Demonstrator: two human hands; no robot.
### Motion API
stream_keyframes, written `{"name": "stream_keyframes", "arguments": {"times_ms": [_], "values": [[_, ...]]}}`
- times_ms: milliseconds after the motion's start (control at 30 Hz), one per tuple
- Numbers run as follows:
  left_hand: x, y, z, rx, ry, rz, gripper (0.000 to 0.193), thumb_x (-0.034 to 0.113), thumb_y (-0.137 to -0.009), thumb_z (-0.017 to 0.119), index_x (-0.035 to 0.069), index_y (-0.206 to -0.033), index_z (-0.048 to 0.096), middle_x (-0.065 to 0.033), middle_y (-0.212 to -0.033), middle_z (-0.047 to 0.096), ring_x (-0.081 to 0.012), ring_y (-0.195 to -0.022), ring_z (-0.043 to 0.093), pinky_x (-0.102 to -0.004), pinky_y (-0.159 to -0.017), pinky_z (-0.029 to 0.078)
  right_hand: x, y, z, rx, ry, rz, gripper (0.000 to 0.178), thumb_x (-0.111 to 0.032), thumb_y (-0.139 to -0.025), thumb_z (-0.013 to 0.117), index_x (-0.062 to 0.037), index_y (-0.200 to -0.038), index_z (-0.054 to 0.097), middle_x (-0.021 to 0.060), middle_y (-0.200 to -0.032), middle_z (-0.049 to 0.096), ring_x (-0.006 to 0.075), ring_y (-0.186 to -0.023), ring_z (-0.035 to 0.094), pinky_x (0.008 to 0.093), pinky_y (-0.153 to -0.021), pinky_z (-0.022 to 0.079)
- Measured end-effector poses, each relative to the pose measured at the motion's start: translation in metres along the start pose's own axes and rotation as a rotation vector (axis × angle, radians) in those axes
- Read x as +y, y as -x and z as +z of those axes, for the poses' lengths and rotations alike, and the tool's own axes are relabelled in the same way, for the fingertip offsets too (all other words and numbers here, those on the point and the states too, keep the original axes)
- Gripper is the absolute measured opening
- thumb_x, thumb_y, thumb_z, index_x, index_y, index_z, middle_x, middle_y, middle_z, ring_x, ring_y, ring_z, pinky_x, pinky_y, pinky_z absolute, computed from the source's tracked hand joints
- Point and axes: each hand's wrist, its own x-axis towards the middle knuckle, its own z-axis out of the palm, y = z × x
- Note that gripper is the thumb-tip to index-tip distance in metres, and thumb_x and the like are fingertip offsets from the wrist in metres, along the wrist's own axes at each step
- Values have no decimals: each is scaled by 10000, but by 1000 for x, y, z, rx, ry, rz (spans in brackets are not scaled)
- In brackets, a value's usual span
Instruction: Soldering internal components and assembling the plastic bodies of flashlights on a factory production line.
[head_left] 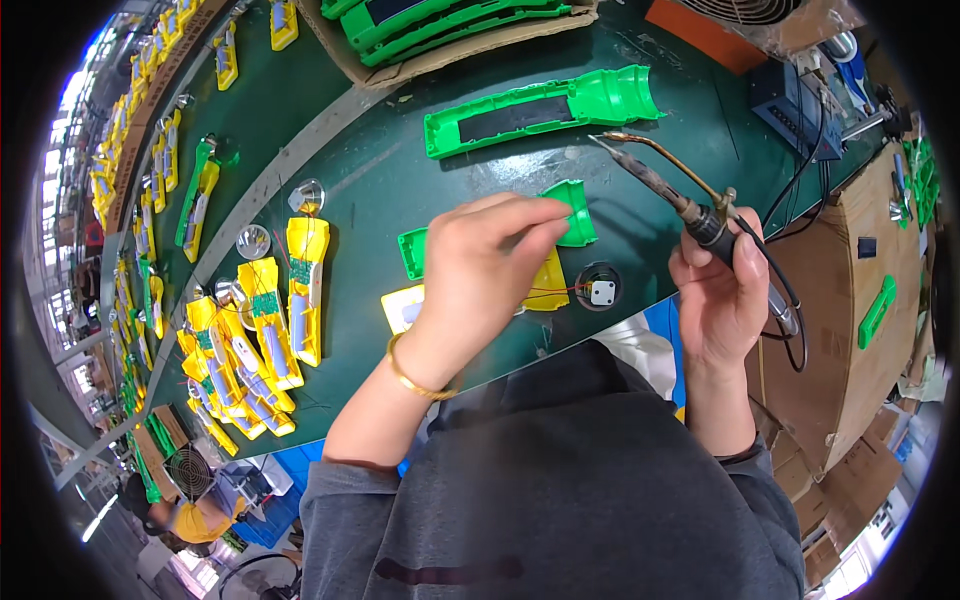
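My right hand [725,300] grips a soldering iron [712,232] by its dark handle, its tip raised up and to the left. A thin brass-coloured tube [670,158] runs along the iron. My left hand [485,260] is closed in a pinch, thumb against forefinger; anything between them is too small to make out. Partly hidden beneath it are a green casing half [572,215] and a yellow casing half [547,287]. Red wires lead from there to a round dark part with a white square [602,292]. Beyond lies a larger green casing half [590,98].
Several yellow casings [308,290] with batteries and circuit boards lie at left, near clear round cups [253,241]. A cardboard box [480,50] of green casings stands at the far side. At right are a blue powered unit [790,110] and a large carton [850,250].
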Motion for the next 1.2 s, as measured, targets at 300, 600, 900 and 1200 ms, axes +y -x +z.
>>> {"name": "stream_keyframes", "arguments": {"times_ms": [300,600,900,1200], "values": [[-41,57,-29,405,-157,-148,94,1,-757,690,20,-847,673,-68,-766,626,-150,-743,568,-257,-660,450,46,-41,29,-195,316,135,194,-197,-860,575,-21,-915,515,79,-835,579,142,-767,561,280,-739,457],[-24,77,-43,128,-59,-324,64,1,-759,640,22,-815,662,-97,-752,589,-245,-741,564,-323,-681,453,28,-18,3,-223,480,277,203,-176,-828,574,-16,-912,482,111,-784,601,157,-707,583,274,-691,477],[-17,55,-52,-97,-377,-302,24,63,-719,631,63,-715,655,-71,-682,570,-271,-693,553,-374,-634,421,17,-23,27,-381,688,336,141,-31,-742,664,-16,-818,546,23,-723,592,67,-652,547,215,-574,434],[-11,44,-46,-134,-499,-343,29,71,-687,643,57,-662,648,-87,-668,577,-284,-684,584,-406,-633,413,19,-26,24,-498,833,259,138,-10,-732,670,-16,-799,550,-3,-718,569,45,-624,502,205,-548,396]]}}
